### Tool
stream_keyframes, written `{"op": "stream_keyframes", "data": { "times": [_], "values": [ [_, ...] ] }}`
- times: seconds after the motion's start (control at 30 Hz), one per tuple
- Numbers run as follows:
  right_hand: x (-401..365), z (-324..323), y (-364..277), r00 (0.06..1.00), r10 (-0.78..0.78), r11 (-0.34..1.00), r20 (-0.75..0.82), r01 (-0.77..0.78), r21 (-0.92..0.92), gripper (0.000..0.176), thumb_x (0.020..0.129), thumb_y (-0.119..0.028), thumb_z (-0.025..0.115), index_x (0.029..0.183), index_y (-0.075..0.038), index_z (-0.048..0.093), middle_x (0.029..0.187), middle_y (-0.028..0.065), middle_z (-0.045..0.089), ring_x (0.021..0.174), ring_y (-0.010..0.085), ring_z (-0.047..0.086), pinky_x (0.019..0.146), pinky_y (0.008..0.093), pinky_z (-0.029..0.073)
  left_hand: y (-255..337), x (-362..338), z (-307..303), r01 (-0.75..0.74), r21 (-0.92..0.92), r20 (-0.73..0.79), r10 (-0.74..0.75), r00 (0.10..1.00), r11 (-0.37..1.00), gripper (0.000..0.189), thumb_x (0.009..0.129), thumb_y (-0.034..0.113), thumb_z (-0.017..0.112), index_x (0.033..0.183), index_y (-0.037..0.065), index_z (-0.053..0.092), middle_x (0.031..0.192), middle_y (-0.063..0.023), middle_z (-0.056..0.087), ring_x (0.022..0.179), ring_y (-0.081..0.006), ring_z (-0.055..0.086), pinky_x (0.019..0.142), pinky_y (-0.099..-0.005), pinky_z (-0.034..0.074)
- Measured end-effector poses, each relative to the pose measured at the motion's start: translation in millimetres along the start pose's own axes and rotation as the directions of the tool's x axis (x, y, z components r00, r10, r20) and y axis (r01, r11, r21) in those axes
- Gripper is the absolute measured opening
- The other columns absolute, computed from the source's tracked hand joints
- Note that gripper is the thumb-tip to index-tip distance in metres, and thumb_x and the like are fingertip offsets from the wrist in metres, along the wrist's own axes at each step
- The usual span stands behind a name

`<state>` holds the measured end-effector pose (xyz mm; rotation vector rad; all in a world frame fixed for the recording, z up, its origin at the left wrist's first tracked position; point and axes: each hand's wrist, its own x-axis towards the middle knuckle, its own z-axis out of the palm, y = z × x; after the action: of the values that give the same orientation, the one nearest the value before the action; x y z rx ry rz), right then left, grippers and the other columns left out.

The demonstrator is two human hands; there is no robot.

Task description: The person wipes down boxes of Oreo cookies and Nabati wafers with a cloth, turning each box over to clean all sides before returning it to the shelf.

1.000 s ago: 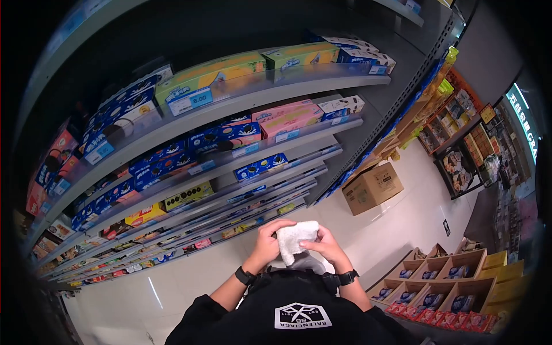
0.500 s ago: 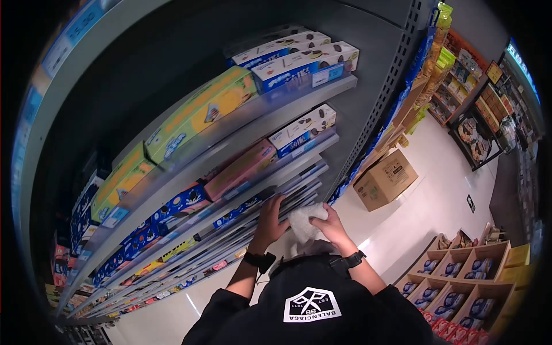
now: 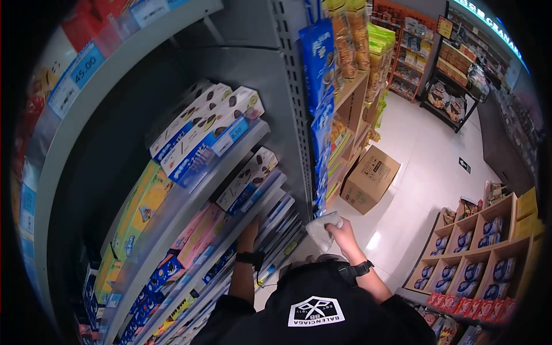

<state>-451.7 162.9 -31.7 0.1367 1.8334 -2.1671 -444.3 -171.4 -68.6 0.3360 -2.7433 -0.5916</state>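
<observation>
In my right hand (image 3: 345, 237) is a folded pale grey cloth (image 3: 323, 230), with the thumb pressed over it. The cloth is beside the shelf's right end, apart from the shelf boards. My left hand (image 3: 249, 234) reaches in at a lower shelf, below a white and blue cookie box (image 3: 248, 178). Its fingers are hidden by the shelf edge, so I cannot see what they touch. Pink boxes (image 3: 198, 233) stand to the left of that hand. One level up are more white and blue cookie boxes (image 3: 207, 138) and a yellow-green box (image 3: 141, 207).
A cardboard carton (image 3: 370, 179) sits on the floor at the right. Blue snack bags (image 3: 322, 75) hang along the shelf's end. A wooden compartment display (image 3: 466, 259) with packaged goods stands at lower right. A curved upper shelf edge (image 3: 57, 132) with price tags spans the left.
My left hand has moved away from the cloth and into a lower shelf. The cloth stays in my right hand. The view has turned, bringing the shelf's end and hanging bags nearer.
</observation>
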Motion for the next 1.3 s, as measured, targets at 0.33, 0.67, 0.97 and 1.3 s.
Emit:
{"op": "stream_keyframes", "data": {
  "times": [0.33, 0.67, 0.97, 1.3],
  "values": [
    [-4, -33, -3, 0.991, -0.035, 0.996, -0.132, 0.045, 0.074, 0.019, 0.084, -0.001, 0.063, 0.103, 0.002, 0.068, 0.094, 0.0046, 0.072, 0.088, 0.0150, 0.066, 0.082, 0.0298, 0.050, -67, 6, 55, 0.013, 0.322, -0.205, 0.056, 0.977, 0.947, 0.036, 0.100, 0.038, 0.057, 0.108, 0.006, 0.071, 0.104, -0.0176, 0.072, 0.093, -0.0378, 0.068, 0.080, -0.0493, 0.053],
    [-17, -41, 12, 0.996, 0.013, 0.997, -0.084, -0.007, 0.078, 0.020, 0.085, -0.003, 0.062, 0.104, 0.000, 0.067, 0.096, 0.0043, 0.071, 0.091, 0.0153, 0.065, 0.085, 0.0300, 0.049, -45, -13, 40, 0.267, 0.094, 0.030, -0.270, 0.962, 0.959, 0.060, 0.093, 0.056, 0.061, 0.121, 0.003, 0.069, 0.118, -0.0196, 0.071, 0.107, -0.0423, 0.066, 0.090, -0.0492, 0.052],
    [-15, -50, 21, 0.999, 0.052, 0.998, 0.009, -0.052, -0.022, 0.020, 0.086, -0.004, 0.066, 0.106, 0.002, 0.068, 0.098, 0.0060, 0.072, 0.092, 0.0162, 0.066, 0.086, 0.0305, 0.049, 24, -57, -3, 0.137, -0.543, -0.314, -0.351, 0.882, 0.829, 0.048, 0.074, 0.014, 0.090, 0.114, 0.000, 0.067, 0.112, -0.0135, 0.072, 0.104, -0.0255, 0.066, 0.094, -0.0362, 0.049],
    [-36, -11, -10, 0.593, -0.776, 0.454, 0.215, 0.762, -0.462, 0.042, 0.094, -0.009, 0.063, 0.135, 0.000, 0.063, 0.147, 0.0185, 0.056, 0.141, 0.0359, 0.049, 0.117, 0.0430, 0.034, 127, -182, -36, 0.107, -0.762, -0.269, -0.463, 0.845, 0.638, 0.062, 0.073, 0.005, 0.091, 0.123, -0.001, 0.056, 0.120, -0.0153, 0.070, 0.108, -0.0209, 0.069, 0.095, -0.0330, 0.056]
  ]
}}
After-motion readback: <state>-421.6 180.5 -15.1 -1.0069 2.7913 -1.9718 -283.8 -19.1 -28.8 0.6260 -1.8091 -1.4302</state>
